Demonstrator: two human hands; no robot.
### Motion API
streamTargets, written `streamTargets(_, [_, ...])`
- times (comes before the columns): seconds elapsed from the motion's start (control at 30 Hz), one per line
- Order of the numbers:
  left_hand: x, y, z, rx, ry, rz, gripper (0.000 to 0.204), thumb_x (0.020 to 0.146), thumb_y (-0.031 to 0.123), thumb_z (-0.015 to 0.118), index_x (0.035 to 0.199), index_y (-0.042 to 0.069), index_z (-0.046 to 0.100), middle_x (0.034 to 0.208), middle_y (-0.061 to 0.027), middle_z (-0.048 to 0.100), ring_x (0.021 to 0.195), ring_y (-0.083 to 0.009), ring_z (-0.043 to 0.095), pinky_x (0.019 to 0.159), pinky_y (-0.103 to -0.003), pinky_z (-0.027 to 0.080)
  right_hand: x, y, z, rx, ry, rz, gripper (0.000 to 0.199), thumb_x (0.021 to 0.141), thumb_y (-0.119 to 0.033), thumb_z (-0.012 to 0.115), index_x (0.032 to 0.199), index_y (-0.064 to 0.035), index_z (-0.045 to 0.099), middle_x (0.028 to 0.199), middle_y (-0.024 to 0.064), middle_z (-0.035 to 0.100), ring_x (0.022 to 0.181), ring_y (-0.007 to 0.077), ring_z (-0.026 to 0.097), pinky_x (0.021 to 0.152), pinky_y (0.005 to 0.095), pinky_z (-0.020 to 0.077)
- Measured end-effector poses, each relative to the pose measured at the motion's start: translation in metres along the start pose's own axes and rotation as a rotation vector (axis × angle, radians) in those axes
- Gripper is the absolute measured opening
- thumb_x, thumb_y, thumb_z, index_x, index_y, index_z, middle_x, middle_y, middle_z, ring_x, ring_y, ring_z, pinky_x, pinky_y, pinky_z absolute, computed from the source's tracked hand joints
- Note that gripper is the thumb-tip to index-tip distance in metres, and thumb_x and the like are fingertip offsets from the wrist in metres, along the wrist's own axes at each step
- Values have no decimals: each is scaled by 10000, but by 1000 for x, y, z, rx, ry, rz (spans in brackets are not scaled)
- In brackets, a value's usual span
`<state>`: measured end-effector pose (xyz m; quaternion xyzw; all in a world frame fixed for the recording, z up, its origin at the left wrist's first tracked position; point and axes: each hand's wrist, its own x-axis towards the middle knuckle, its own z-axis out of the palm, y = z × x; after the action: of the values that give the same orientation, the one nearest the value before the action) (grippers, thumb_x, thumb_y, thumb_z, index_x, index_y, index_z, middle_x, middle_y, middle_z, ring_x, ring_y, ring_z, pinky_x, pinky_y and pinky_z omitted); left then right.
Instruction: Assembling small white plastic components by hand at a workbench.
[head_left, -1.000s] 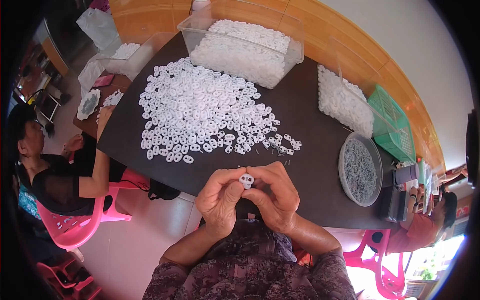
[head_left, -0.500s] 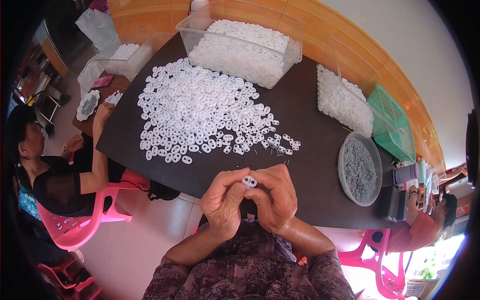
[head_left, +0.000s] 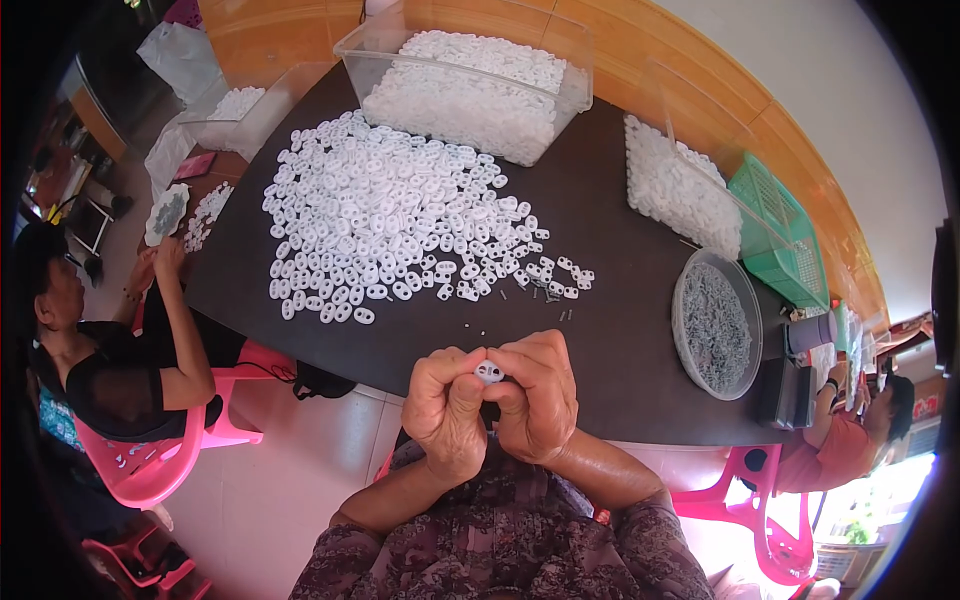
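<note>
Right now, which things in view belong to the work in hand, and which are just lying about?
Seemingly in use:
white piece, held by left hand and right hand;
heaped white pieces;
small grey parts in the round bowl.

Seemingly lying about:
green basket;
white bag;
flat pink thing.

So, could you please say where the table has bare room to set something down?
The widest bare patch of table lies between the white pieces and the round tray; a narrower one borders the table's left corner. It is crowded where the pieces pile up and around the green basket.
</note>
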<state>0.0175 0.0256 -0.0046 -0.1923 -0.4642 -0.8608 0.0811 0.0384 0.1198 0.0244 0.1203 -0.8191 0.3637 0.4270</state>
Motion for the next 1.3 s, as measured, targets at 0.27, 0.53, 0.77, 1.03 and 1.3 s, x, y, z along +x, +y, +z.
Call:
streamTargets(0.27, [-3, 1, 2, 82, 66, -29, 135, 960, 86, 541, 1024, -26, 582, 822, -35, 539, 736, -103, 472, 691, -238, 398, 0, 2, 0, 54, -19, 17, 232, 785, 14, 658, 1009, 30, 600, 883, 140, 626, 729, 276, 573, 652, 361, 469])
streamTargets(0.53, [28, 5, -34, 310, -21, -241, 242, 937, 34, 542, 1166, -36, 579, 968, -107, 639, 757, -107, 572, 664, -221, 466, 77, 65, -96, -465, 58, 82, 117, 805, 10, 611, 915, 13, 651, 809, 107, 628, 714, 238, 583, 652, 323, 464])
streamTargets(0.77, [56, -1, -42, 812, -213, 60, 153, 805, -61, 638, 937, 12, 654, 769, -60, 583, 649, -174, 551, 601, -276, 432, 155, 198, -240, -932, 166, 245, 158, 840, -131, 622, 958, -33, 659, 874, 134, 668, 792, 270, 618, 722, 362, 472])
streamTargets(1.03, [70, -13, -35, 1329, -400, 249, 180, 695, 56, 739, 806, 58, 597, 715, -88, 473, 701, -284, 533, 561, -400, 429, 113, 125, -126, -711, -52, -279, 130, 747, 20, 569, 834, -36, 647, 791, 130, 626, 758, 317, 575, 689, 411, 448])
streamTargets(1.3, [72, -27, -34, 1432, -461, 279, 148, 712, 61, 709, 753, 45, 568, 729, -99, 497, 725, -289, 553, 575, -408, 447, 28, 86, -17, -317, -452, -31, 130, 685, -66, 736, 759, -46, 632, 706, 82, 528, 706, 276, 500, 620, 384, 431])
